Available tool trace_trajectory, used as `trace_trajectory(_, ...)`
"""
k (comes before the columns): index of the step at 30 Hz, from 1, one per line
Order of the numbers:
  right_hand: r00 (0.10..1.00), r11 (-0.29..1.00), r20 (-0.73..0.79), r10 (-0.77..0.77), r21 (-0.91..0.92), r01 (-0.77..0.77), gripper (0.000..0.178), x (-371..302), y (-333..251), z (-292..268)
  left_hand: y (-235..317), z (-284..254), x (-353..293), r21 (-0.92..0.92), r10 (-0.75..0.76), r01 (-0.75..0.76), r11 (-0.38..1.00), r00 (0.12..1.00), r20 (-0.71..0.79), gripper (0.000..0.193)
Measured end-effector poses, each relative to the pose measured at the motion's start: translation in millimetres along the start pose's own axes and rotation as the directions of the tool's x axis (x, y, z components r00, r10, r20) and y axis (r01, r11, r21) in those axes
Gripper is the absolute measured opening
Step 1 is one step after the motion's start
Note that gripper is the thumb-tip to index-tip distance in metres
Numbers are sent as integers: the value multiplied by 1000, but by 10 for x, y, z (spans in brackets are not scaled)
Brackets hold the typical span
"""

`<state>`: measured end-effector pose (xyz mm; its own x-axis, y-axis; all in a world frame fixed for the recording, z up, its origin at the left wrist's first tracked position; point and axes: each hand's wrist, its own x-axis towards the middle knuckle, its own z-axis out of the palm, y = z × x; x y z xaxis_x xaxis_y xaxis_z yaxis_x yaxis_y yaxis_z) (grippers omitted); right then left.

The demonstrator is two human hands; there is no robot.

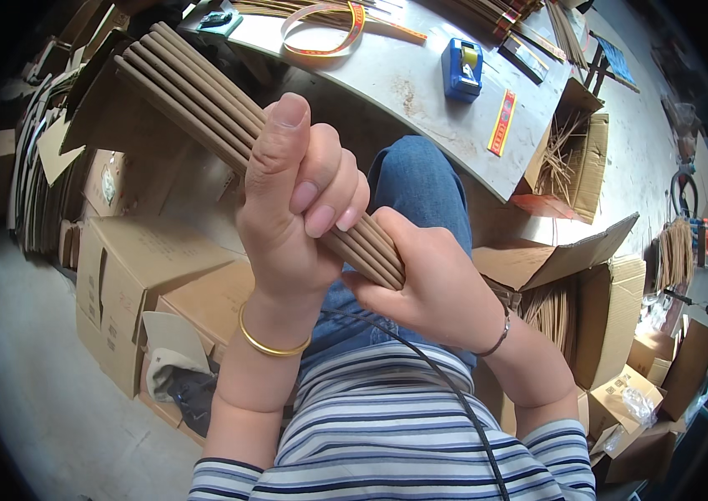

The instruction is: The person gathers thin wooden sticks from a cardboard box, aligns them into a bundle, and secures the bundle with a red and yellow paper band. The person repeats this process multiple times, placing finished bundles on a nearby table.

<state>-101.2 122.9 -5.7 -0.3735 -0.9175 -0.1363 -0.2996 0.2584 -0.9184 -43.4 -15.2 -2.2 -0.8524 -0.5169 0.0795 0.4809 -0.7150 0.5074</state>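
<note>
Brown round sticks in a tight bundle, held above the jeans-clad lap, off the tabletop; long axis runs diag., upper L to lower R in the head view. L hand has it nr mid-length, fingers curled round & pressed on, thumb up; upper-L end juts out free beyond it. R hand is nearer the lower-R end, wrapped on it from the R, one digit above, one below; its other fingers are hidden, can't tell how they sit. Both hands touching, L higher up the axis. Past them, on tabletop: blue tape dispenser, short red-yellow strip to its R, looped strip to its L. Open carton w/ more sticks at R; another carton at L.
</note>
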Motion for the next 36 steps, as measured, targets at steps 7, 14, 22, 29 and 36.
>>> trace_trajectory(7,838,669,528,137,575,-471,19,40,-46,-135,0,-104,18,-330,-107,175,928,971,213,23)
trace_trajectory(14,995,999,-90,-43,16,45,25,-36,4,88,27,-22,9,-4,-28,28,1000,999,45,26)
trace_trajectory(22,919,793,375,120,521,-316,25,9,-50,-88,52,143,-52,-12,-64,63,998,985,-158,26)
trace_trajectory(29,1000,974,8,-2,227,0,20,-7,108,104,3,36,-14,117,-42,50,992,997,-72,31)
trace_trajectory(36,832,563,541,121,653,-507,26,7,33,-96,-10,39,-20,-36,-97,95,995,994,-46,30)
